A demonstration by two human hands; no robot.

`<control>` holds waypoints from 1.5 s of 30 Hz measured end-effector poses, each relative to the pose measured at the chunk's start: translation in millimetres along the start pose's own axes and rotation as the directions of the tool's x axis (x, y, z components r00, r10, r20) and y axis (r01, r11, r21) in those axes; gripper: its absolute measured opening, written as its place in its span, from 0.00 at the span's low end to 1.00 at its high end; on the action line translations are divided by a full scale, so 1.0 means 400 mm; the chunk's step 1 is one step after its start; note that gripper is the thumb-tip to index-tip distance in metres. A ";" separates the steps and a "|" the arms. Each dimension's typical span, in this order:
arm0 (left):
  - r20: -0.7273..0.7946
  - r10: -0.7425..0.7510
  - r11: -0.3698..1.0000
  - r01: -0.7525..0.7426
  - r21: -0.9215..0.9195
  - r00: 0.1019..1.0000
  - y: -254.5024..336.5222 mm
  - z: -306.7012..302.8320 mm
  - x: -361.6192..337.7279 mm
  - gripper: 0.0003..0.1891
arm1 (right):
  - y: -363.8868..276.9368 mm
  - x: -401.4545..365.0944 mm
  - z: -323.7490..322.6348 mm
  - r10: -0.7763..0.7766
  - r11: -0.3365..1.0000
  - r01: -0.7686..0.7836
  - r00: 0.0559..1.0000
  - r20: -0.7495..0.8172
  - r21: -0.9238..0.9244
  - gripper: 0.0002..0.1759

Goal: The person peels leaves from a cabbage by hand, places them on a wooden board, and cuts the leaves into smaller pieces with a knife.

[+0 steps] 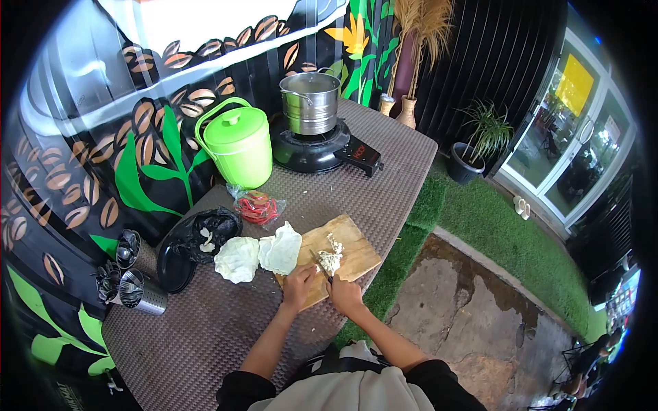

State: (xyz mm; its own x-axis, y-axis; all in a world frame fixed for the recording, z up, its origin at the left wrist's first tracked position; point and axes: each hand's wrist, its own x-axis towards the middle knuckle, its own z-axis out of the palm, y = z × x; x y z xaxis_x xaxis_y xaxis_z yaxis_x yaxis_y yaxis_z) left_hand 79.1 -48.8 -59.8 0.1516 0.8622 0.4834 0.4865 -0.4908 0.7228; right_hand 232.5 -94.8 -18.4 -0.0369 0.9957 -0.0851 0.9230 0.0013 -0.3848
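Note:
My right hand is closed around the handle of a knife, whose blade points away from me over the wooden cutting board. Right beside the blade, my left hand has its fingers curled together; whatever they may pinch is hidden. A small heap of pale chopped pieces lies on the board by the knife, too small to name surely. To the left rest two pale cabbage leaves, one flat on the table and one reaching the board's edge.
Behind the leaves are a bag of red chillies and a black plastic bag. A lidded green bucket stands near a steel pot on a portable stove. Metal cutlery holders stand left. The table edge runs along the right.

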 end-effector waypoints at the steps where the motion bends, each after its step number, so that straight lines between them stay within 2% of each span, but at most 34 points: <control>1: 0.008 0.012 1.000 -0.012 0.010 1.000 0.002 -0.001 0.001 0.07 | 0.001 -0.001 0.005 0.000 1.000 0.000 1.000 -0.008 -0.010 0.20; 11: 0.025 0.072 0.997 -0.073 0.019 0.997 0.021 -0.008 0.009 0.07 | -0.015 0.007 0.070 0.056 0.997 -0.058 0.997 -0.048 -0.041 0.19; 16: 0.043 0.029 0.997 -0.033 0.075 0.999 0.000 0.003 -0.002 0.07 | -0.013 0.054 0.004 -0.025 0.999 0.026 0.999 0.036 -0.036 0.20; 19: 0.034 0.018 0.997 -0.021 0.077 0.999 -0.002 0.005 -0.002 0.07 | -0.028 0.034 -0.041 -0.007 1.000 0.009 0.994 0.106 -0.018 0.21; 22: 0.038 0.023 0.997 -0.025 0.074 0.999 0.011 -0.001 0.002 0.07 | -0.038 0.006 -0.013 0.042 0.998 -0.038 0.996 0.078 -0.059 0.18; 25: 0.040 0.044 0.998 -0.046 0.044 0.998 0.026 -0.012 0.003 0.07 | -0.035 0.000 0.042 0.086 0.995 -0.085 0.996 0.030 -0.053 0.19; 29: 0.035 0.039 0.998 -0.041 0.040 0.999 0.027 -0.010 0.002 0.06 | -0.019 0.030 0.060 0.050 0.991 -0.052 0.999 -0.019 -0.121 0.19; 31: 0.047 0.015 0.997 -0.019 0.075 0.999 0.012 -0.003 -0.002 0.06 | -0.028 0.050 -0.009 0.019 0.997 -0.013 0.997 0.072 -0.071 0.22; 33: 0.040 0.022 0.997 -0.025 0.077 0.999 0.007 -0.003 -0.002 0.06 | -0.024 0.046 -0.027 -0.017 0.997 0.022 0.998 0.067 -0.080 0.22; 35: 0.033 0.028 0.997 -0.030 0.073 0.999 0.006 0.001 -0.003 0.07 | -0.025 0.034 -0.041 -0.036 0.997 0.045 0.990 0.137 -0.066 0.21; 39: 0.043 0.034 0.999 -0.036 0.027 0.998 0.007 -0.005 -0.002 0.06 | -0.039 -0.003 0.027 0.044 0.996 -0.037 0.996 0.078 -0.084 0.20; 41: 0.041 0.039 0.999 -0.039 0.005 0.998 0.014 -0.009 0.001 0.06 | -0.039 -0.007 0.053 0.112 0.993 -0.110 0.993 0.038 -0.035 0.19; 45: 0.028 0.051 0.998 -0.052 0.029 0.998 -0.004 0.004 -0.006 0.07 | -0.031 0.028 0.038 0.082 0.995 -0.081 0.996 0.022 -0.051 0.20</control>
State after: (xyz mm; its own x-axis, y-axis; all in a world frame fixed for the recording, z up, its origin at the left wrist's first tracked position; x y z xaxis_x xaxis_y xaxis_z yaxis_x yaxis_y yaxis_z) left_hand 79.4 -49.9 -62.8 0.2005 0.8393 0.5053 0.5024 -0.5308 0.6825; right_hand 214.8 -85.0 -28.5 0.0305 0.9901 -0.1368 0.9411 -0.0746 -0.3297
